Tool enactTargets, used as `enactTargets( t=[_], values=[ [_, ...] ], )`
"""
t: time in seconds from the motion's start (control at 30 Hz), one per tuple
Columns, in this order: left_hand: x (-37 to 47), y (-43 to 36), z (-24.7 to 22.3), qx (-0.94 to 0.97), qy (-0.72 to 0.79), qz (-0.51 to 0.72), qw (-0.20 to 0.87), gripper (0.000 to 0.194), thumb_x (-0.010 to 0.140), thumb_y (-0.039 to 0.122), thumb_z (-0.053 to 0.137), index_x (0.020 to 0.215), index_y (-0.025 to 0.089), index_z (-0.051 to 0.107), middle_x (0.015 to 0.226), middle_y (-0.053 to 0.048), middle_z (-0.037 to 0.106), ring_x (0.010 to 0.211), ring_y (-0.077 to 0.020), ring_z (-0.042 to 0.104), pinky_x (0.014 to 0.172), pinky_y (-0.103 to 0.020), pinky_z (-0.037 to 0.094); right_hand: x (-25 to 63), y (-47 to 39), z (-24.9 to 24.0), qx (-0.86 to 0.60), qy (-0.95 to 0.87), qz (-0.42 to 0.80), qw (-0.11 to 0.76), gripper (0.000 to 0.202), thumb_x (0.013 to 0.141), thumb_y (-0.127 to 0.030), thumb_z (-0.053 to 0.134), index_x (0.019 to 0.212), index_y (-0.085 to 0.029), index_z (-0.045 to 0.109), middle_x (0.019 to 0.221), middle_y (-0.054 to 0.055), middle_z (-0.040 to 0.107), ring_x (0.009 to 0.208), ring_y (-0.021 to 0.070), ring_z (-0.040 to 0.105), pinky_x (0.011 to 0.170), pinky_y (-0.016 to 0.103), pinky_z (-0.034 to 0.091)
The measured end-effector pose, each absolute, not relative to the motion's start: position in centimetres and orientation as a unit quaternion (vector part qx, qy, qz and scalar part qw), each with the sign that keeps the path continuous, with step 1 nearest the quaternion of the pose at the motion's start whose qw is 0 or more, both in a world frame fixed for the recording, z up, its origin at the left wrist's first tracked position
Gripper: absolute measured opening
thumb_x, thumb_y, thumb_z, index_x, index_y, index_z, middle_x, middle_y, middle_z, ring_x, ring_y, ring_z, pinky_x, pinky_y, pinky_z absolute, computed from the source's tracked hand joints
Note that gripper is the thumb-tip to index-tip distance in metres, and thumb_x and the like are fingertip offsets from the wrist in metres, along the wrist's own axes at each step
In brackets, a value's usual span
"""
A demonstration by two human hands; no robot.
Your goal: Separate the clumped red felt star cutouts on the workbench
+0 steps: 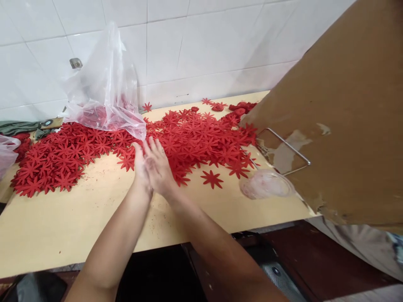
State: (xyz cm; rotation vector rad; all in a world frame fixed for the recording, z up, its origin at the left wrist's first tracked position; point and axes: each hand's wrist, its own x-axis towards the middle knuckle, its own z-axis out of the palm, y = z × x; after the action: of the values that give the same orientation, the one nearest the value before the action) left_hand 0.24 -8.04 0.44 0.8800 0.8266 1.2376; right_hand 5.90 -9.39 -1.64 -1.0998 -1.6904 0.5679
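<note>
Table (78, 218), hands (153, 165) (pressed) beside flowers (195, 138)

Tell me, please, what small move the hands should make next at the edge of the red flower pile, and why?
Probably spread both hands apart and sweep flowers together: the left hand and right hand lie pressed together, palms open, at the edge of the red flower cutouts, holding nothing.

Left hand (140, 165), right hand (158, 165) pressed together, fingers extended.
</note>
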Motion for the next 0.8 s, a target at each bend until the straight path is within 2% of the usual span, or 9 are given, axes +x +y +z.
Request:
enactTargets(
  t=[0.07, 0.17, 0.23, 0.33, 0.43, 0.53, 0.67, 0.73, 0.8],
  values=[
    [1.2, -8.7, 0.7, 0.316, 0.329, 0.536, 0.710, 0.069, 0.084, 0.070, 0.011, 0.121, 0.027, 0.051, 0.129, -0.007, 0.056, 0.127, -0.0211, 0.048, 0.097, -0.036, 0.045, 6.8, -7.7, -1.7, -0.475, -0.652, 0.290, 0.515, 0.085, 0.082, -0.076, 0.015, 0.121, -0.016, 0.060, 0.135, 0.014, 0.054, 0.136, 0.0252, 0.038, 0.112, 0.044, 0.029],
    [2.0, -9.4, 1.6, 0.302, 0.317, 0.468, 0.768, 0.071, 0.082, 0.074, 0.020, 0.117, 0.022, 0.054, 0.114, -0.011, 0.064, 0.116, -0.0244, 0.056, 0.091, -0.037, 0.049, 8.6, -5.4, -1.7, -0.452, -0.627, 0.369, 0.516, 0.060, 0.085, -0.068, 0.029, 0.082, -0.018, 0.063, 0.086, 0.006, 0.068, 0.088, 0.0179, 0.062, 0.080, 0.031, 0.048],
    [1.7, -9.2, 2.0, 0.333, 0.310, 0.414, 0.789, 0.068, 0.079, 0.075, 0.030, 0.114, 0.022, 0.056, 0.111, -0.011, 0.065, 0.112, -0.0251, 0.059, 0.088, -0.037, 0.051, 9.7, -4.6, -1.7, -0.454, -0.634, 0.346, 0.521, 0.048, 0.086, -0.060, 0.038, 0.063, -0.019, 0.051, 0.060, -0.001, 0.054, 0.062, 0.0118, 0.052, 0.062, 0.024, 0.042],
    [0.2, -8.7, 1.9, 0.376, 0.343, 0.385, 0.770, 0.053, 0.079, 0.061, 0.052, 0.116, 0.023, 0.057, 0.121, -0.010, 0.062, 0.107, -0.0234, 0.061, 0.084, -0.037, 0.052, 11.5, -3.5, -1.8, -0.526, -0.621, 0.243, 0.528, 0.041, 0.085, -0.045, 0.045, 0.053, -0.021, 0.036, 0.048, -0.005, 0.036, 0.050, 0.0091, 0.034, 0.055, 0.024, 0.032],
    [-1.8, -8.5, 0.9, 0.410, 0.438, 0.389, 0.699, 0.039, 0.080, 0.039, 0.060, 0.115, 0.021, 0.059, 0.129, -0.012, 0.059, 0.103, -0.0217, 0.064, 0.084, -0.038, 0.052, 13.7, -1.7, -1.8, -0.588, -0.593, 0.177, 0.521, 0.032, 0.086, -0.036, 0.042, 0.059, -0.019, 0.045, 0.053, -0.002, 0.044, 0.053, 0.0114, 0.039, 0.060, 0.027, 0.037],
    [-4.0, -8.4, -0.4, 0.498, 0.540, 0.416, 0.536, 0.028, 0.084, 0.026, 0.053, 0.108, 0.015, 0.064, 0.122, -0.014, 0.064, 0.107, -0.0221, 0.064, 0.095, -0.040, 0.047, 15.5, -0.2, -2.0, -0.641, -0.597, 0.087, 0.474, 0.030, 0.083, -0.035, 0.047, 0.089, -0.012, 0.063, 0.088, 0.014, 0.064, 0.085, 0.0230, 0.056, 0.084, 0.040, 0.044],
    [-6.7, -7.7, -1.9, 0.607, 0.677, 0.353, 0.222, 0.047, 0.084, 0.025, 0.052, 0.129, 0.010, 0.053, 0.147, -0.019, 0.041, 0.140, -0.0276, 0.034, 0.116, -0.043, 0.024, 15.0, -0.5, -2.5, -0.669, -0.647, -0.031, 0.365, 0.061, 0.076, -0.046, 0.057, 0.123, -0.007, 0.058, 0.132, 0.024, 0.050, 0.123, 0.0404, 0.038, 0.101, 0.058, 0.030],
    [-7.2, -7.6, -2.4, 0.616, 0.720, 0.250, 0.197, 0.058, 0.087, 0.032, 0.049, 0.138, 0.004, 0.042, 0.152, -0.024, 0.027, 0.144, -0.0317, 0.022, 0.117, -0.045, 0.020, 13.4, -1.7, -2.5, -0.627, -0.699, -0.048, 0.340, 0.066, 0.078, -0.050, 0.055, 0.127, -0.006, 0.055, 0.137, 0.024, 0.046, 0.129, 0.0413, 0.031, 0.104, 0.059, 0.027],
    [-6.9, -7.7, -2.8, 0.644, 0.715, 0.182, 0.202, 0.061, 0.088, 0.034, 0.046, 0.140, 0.002, 0.037, 0.150, -0.025, 0.031, 0.142, -0.0320, 0.027, 0.116, -0.044, 0.023, 11.4, -3.0, -2.4, -0.578, -0.749, -0.050, 0.320, 0.065, 0.080, -0.050, 0.053, 0.128, -0.006, 0.055, 0.139, 0.023, 0.045, 0.131, 0.0400, 0.028, 0.106, 0.057, 0.027]
  ],
)
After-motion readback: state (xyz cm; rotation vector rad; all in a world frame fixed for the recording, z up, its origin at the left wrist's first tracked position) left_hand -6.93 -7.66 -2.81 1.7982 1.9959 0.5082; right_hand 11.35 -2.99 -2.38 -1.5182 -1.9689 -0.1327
